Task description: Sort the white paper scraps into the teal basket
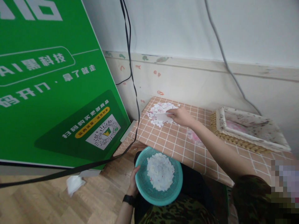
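Note:
My left hand [134, 179], with a dark band on the wrist, grips the left rim of a round teal plastic basket [178, 177] held at my lap. A heap of white paper scraps [160, 171] fills the basket's middle. Over the table's far left corner, my right hand [180, 116] pinches a flat white card [163, 117]. The card lies low against a second pile of paper scraps [155, 109], white with some pink and red bits, and hides part of it.
A brown checked cloth covers the table [168, 137]. Pink scraps [194, 137] lie beneath my right forearm. A fabric-lined wicker basket [238, 144] stands at the right. Black cables hang before a green panel [70, 34] at left; crumpled white material [75, 184] lies on the floor.

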`<state>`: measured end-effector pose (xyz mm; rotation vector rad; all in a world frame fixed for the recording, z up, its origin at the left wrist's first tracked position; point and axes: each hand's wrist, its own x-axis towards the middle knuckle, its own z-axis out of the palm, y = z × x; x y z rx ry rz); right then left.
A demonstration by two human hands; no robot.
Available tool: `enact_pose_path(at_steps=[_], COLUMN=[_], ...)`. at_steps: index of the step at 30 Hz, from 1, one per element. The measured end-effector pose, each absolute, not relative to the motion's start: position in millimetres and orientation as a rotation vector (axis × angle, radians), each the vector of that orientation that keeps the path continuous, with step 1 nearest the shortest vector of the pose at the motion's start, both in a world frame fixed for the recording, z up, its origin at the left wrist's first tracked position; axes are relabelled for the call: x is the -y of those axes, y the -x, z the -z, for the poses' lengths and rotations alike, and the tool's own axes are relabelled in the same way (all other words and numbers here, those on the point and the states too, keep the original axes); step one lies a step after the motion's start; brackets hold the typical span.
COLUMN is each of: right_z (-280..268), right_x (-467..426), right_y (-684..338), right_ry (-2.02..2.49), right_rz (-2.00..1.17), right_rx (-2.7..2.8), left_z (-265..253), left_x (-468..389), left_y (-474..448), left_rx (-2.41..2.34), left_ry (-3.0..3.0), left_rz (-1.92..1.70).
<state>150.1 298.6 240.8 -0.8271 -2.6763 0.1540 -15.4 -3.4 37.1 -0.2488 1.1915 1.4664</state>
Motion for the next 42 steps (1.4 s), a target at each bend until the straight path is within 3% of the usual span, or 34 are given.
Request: enact_pose_path(at_steps=[23, 31, 42], right_z=[-212.3, -186.9, -170.5], right_x=[-263.8, -247.2, -225.8], right_y=[-180.2, -202.5, -211.4], right_ry=[0.873, 1.013, 1.026], right_rz=[-0.308, -0.325, -0.596], right_rx=[2.542, 2.305, 2.153], left_z=[-12.7, -27.8, -23.0], left_x=[6.5, 4.0, 3.1], left_y=[22.2, 17.4, 19.0], left_rx=[-1.198, -1.237, -1.199], left_ry=[0.229, 0.224, 0.220], left_rz=[-1.504, -1.527, -1.525])
